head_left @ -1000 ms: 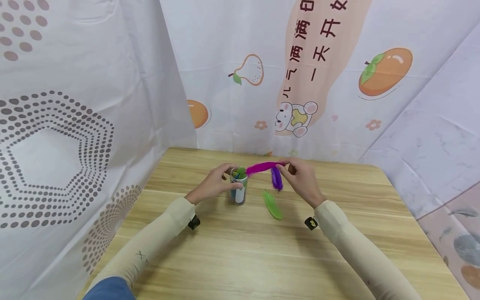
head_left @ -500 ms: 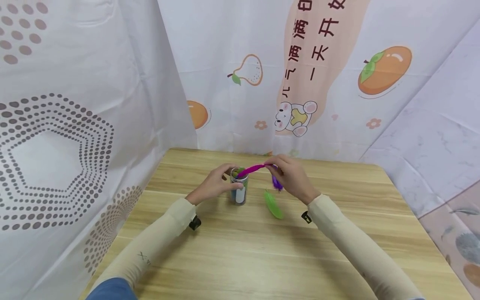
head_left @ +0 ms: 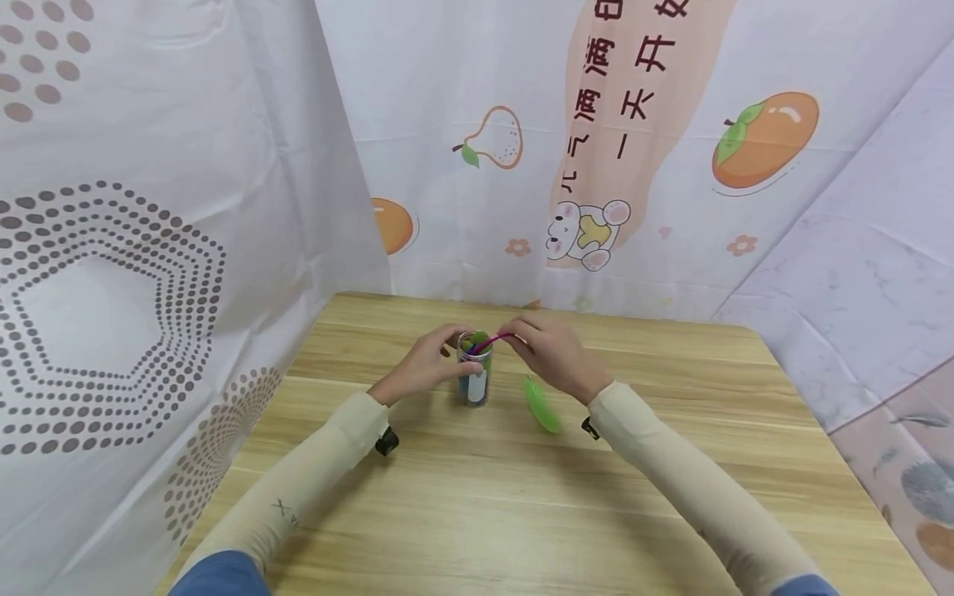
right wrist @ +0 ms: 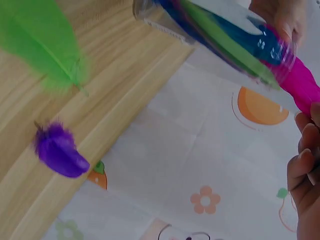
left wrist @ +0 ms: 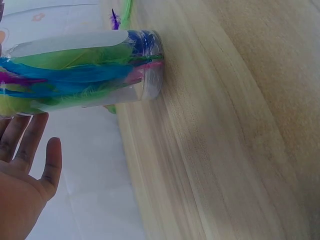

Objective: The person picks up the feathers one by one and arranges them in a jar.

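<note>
A clear jar (head_left: 477,387) with a white label stands upright on the table. Blue, green and pink feathers (left wrist: 85,72) fill it. My left hand (head_left: 423,364) holds the jar near its open mouth, thumb in front and fingers behind. With its fingertips, my right hand (head_left: 550,352) pinches a magenta feather (right wrist: 302,86), whose far end is inside the jar mouth. A light green feather (head_left: 542,406) lies on the table right of the jar. In the right wrist view a small purple feather (right wrist: 61,151) lies near the table's back edge; the right hand hides it in the head view.
The wooden table (head_left: 462,505) ends at the back against a printed white curtain (head_left: 425,174). Another dotted curtain (head_left: 291,165) hangs at the left, and a marbled one (head_left: 879,240) at the right.
My right hand has moved left toward the jar, and the magenta feather's end has gone from beside the rim into the mouth. The left hand and jar have stayed put.
</note>
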Action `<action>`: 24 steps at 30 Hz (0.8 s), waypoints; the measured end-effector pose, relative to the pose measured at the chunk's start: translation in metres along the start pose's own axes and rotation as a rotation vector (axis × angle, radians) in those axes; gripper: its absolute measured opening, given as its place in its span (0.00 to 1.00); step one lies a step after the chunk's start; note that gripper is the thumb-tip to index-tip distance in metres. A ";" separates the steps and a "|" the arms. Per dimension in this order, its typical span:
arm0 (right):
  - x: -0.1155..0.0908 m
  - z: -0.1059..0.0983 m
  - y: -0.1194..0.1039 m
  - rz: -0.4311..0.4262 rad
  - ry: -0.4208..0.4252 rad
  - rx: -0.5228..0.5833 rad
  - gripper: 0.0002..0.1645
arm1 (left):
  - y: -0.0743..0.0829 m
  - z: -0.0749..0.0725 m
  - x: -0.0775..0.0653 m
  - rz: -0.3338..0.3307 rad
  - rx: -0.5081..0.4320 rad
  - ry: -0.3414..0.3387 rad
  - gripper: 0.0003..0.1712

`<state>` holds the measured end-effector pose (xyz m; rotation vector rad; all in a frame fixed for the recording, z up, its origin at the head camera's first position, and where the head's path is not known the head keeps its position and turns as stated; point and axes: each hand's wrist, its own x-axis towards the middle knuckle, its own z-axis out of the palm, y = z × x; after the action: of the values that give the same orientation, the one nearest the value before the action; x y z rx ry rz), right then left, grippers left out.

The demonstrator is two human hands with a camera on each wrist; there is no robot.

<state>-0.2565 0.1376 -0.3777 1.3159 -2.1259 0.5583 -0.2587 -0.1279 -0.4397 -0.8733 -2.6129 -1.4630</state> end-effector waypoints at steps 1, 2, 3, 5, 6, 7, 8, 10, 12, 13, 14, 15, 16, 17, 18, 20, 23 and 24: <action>0.001 0.003 -0.001 -0.009 -0.005 0.007 0.10 | 0.000 0.000 0.000 0.002 0.001 -0.002 0.34; 0.002 0.006 -0.002 -0.015 -0.011 0.013 0.10 | 0.000 -0.001 0.000 0.003 0.002 -0.003 0.34; 0.003 0.008 -0.003 -0.019 -0.017 0.021 0.10 | 0.001 -0.001 0.000 0.006 0.003 -0.005 0.35; 0.005 0.013 -0.005 -0.022 -0.035 0.022 0.09 | 0.001 -0.002 -0.001 0.007 0.006 -0.007 0.34; 0.006 0.016 -0.006 -0.022 -0.051 0.023 0.09 | 0.001 -0.002 -0.001 0.005 0.008 -0.007 0.34; 0.007 0.019 -0.007 -0.023 -0.068 0.024 0.09 | 0.001 -0.002 -0.001 0.003 0.010 -0.005 0.34; 0.008 0.021 -0.008 -0.024 -0.089 0.020 0.09 | 0.001 -0.002 -0.001 0.002 0.011 -0.006 0.34; 0.009 0.025 -0.009 -0.023 -0.135 0.015 0.11 | 0.001 -0.001 -0.002 0.000 0.008 -0.008 0.33; 0.010 0.028 -0.010 -0.017 -0.179 0.014 0.12 | 0.001 0.000 -0.002 0.001 0.001 -0.011 0.32; 0.011 0.028 -0.010 -0.013 -0.194 0.012 0.12 | 0.001 0.000 -0.002 0.002 -0.002 -0.011 0.32; 0.011 0.029 -0.011 -0.006 -0.205 0.007 0.12 | 0.001 0.000 -0.002 0.002 -0.007 -0.012 0.32; 0.011 0.029 -0.011 0.003 -0.210 0.007 0.12 | 0.000 0.001 -0.002 0.003 -0.011 -0.011 0.31; 0.012 0.029 -0.012 0.012 -0.207 0.011 0.12 | 0.000 0.001 -0.002 0.004 -0.013 -0.010 0.31; 0.013 0.028 -0.012 0.020 -0.197 0.017 0.12 | 0.000 0.001 -0.002 0.006 -0.012 -0.008 0.31; 0.013 0.028 -0.012 0.030 -0.187 0.019 0.11 | -0.001 0.001 -0.002 0.006 -0.010 -0.007 0.32; 0.013 0.027 -0.011 0.046 -0.164 0.023 0.09 | -0.002 0.000 -0.001 0.006 -0.008 -0.006 0.32; 0.013 0.027 -0.010 0.054 -0.141 0.018 0.08 | -0.002 -0.001 -0.001 0.007 0.001 -0.006 0.33; 0.013 0.027 -0.010 0.051 -0.144 0.012 0.08 | -0.002 -0.001 -0.001 0.006 0.001 -0.006 0.33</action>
<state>-0.2591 0.1083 -0.3886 1.3480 -2.2811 0.5109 -0.2592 -0.1301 -0.4414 -0.8865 -2.6123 -1.4602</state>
